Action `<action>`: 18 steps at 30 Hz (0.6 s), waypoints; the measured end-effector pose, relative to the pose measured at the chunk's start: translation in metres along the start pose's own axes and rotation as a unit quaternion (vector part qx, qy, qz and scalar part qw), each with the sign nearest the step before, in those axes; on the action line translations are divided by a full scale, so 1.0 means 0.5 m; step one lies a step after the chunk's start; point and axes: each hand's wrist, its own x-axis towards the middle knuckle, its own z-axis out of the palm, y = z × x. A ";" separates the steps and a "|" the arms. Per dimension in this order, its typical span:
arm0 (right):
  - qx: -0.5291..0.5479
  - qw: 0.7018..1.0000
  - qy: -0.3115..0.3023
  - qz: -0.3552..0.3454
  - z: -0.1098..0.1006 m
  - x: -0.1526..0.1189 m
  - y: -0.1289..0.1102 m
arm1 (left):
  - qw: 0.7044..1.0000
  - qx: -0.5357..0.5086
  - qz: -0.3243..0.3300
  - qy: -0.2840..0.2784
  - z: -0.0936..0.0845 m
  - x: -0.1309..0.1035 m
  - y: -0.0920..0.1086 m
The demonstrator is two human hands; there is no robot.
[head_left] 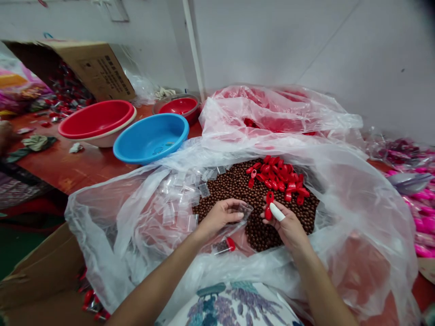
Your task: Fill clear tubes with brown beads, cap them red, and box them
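Glossy red plastic cap [268, 213] with a looped top sits in the person's right hand, at four o'clock if the heap of beads is the dial and twelve points away from the body. Nearest, at seven o'clock, a clear plastic container with a red end [220, 247] lies on a translucent white plastic sheet [343, 181]. Just beyond it, the left hand [219, 218] pinches a small transparent plastic box [247, 209]; whether it contains anything cannot be told. The right hand [288, 225] has its fingers and thumb closed on the cap, a white cover [277, 212] over the thumb. Both hands are over small round brown beads [224, 185]. Smooth plastic under that covered thumb could, it seems, twist or slip, dropping the cap among the beads; too light a pinch on the left might let the box tilt away, and an arm dragging the loose sheet could set beads rolling. Empty-looking clear boxes [186, 222] are scattered at nine o'clock, with a pile of red caps [278, 175] at one. Farther off, at ten, stands a round blue plastic basin [149, 142].
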 end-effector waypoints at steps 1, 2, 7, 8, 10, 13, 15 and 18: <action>0.007 1.000 -0.009 0.010 0.005 -0.002 -0.004 | 1.000 0.003 0.006 0.001 0.005 -0.006 0.003; 0.009 1.000 -0.017 0.018 0.010 -0.005 -0.008 | 1.000 -0.002 0.008 0.001 0.010 -0.012 0.004; -0.004 0.999 -0.039 -0.008 0.021 -0.015 -0.013 | 0.996 -0.081 -0.021 -0.004 0.023 -0.024 -0.005; -0.011 0.999 -0.042 -0.015 0.021 -0.016 -0.013 | 0.995 -0.096 -0.028 -0.007 0.024 -0.025 -0.008; -0.038 0.998 -0.048 -0.026 0.019 -0.019 -0.012 | 0.993 -0.109 -0.034 -0.013 0.023 -0.029 -0.014; -0.119 0.989 -0.059 -0.063 0.018 -0.023 -0.015 | 0.995 -0.090 -0.033 -0.018 0.020 -0.032 -0.022; -0.193 0.972 -0.084 -0.104 0.020 -0.025 -0.020 | 0.998 -0.057 -0.028 -0.010 0.018 -0.031 -0.026; -0.307 0.927 -0.132 -0.168 0.024 -0.028 -0.025 | 1.000 0.003 -0.011 0.015 0.018 -0.030 -0.031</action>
